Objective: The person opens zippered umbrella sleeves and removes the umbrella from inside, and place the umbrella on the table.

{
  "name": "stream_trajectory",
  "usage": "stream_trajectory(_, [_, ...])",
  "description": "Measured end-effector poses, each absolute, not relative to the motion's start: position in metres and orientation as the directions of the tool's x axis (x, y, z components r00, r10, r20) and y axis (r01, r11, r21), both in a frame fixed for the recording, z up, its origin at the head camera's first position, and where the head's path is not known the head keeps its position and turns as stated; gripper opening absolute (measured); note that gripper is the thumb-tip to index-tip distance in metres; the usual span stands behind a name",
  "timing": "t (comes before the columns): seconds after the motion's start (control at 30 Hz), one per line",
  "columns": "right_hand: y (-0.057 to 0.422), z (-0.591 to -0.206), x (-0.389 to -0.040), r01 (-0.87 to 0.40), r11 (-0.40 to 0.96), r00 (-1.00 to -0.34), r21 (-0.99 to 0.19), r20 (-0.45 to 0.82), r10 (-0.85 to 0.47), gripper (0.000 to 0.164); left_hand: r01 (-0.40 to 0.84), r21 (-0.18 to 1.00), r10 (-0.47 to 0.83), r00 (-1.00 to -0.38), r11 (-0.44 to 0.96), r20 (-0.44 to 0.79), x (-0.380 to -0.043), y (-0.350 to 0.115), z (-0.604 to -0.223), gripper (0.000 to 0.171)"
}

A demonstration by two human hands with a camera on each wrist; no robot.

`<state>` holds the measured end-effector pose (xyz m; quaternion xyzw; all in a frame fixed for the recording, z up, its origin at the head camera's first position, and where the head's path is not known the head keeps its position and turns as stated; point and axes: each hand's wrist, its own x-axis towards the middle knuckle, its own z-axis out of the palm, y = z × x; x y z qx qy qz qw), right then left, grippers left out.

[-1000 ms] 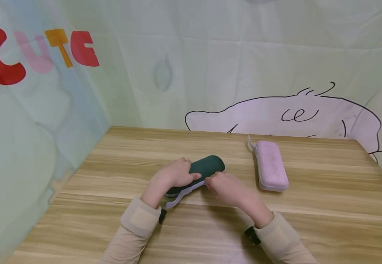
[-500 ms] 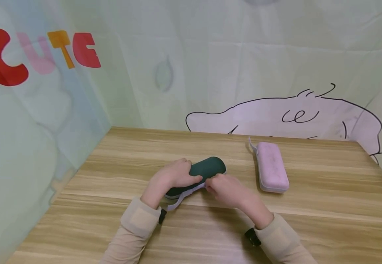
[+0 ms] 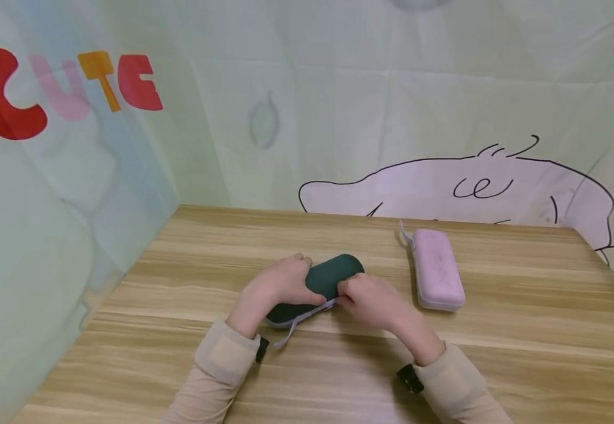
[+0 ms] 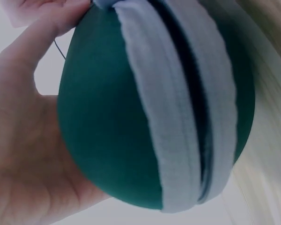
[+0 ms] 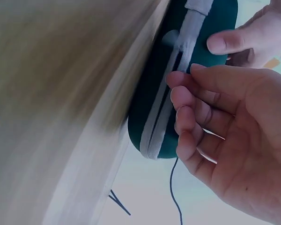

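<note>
A dark green zippered case [image 3: 333, 274] with rounded ends lies slantwise on the table. My left hand [image 3: 280, 285] grips it from the far left side, thumb near the zip on the close side. My right hand [image 3: 373, 300] has curled fingers at the case's right part; in the right wrist view its thumb and index tips touch at the zip [image 5: 159, 119]. What sits between those tips is hidden. A pale lavender strap [image 3: 288, 331] hangs off the close side. Along the case's end in the left wrist view, a dark gap runs between the pale zip tapes [image 4: 154, 108].
A pink zippered case [image 3: 438, 268] with a pale strap lies to the right, toward the back of the wood-grain table [image 3: 519, 318]. Behind the table hangs a printed cloth backdrop [image 3: 339, 118], which also covers the left side.
My left thumb has slid down toward the zip. The right hand has shifted slightly right along the case. The strap's loose end has swung a little closer to me; the pink case stays put.
</note>
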<state>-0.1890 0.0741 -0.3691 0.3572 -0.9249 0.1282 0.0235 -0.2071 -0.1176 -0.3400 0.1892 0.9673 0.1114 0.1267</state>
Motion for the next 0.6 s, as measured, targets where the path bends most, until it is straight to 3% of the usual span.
stream_trajectory(0.23, [0.08, -0.362, -0.19, -0.619, 0.758, -0.786, -0.206, 0.168, -0.595, 0.028, 0.37, 0.236, 0.413, -0.895, 0.899, -0.167, -0.205, -0.112, -0.341, 0.074])
stream_trajectory(0.47, [0.082, -0.359, -0.193, -0.56, 0.808, -0.823, -0.183, 0.236, -0.516, 0.029, 0.389, 0.218, 0.426, -0.891, 0.895, -0.158, -0.203, -0.106, -0.344, 0.094])
stream_trajectory(0.6, [0.083, -0.359, -0.193, -0.533, 0.826, -0.833, -0.184, 0.281, -0.476, 0.027, 0.408, 0.185, 0.436, -0.888, 0.894, -0.146, -0.201, -0.104, -0.346, 0.096])
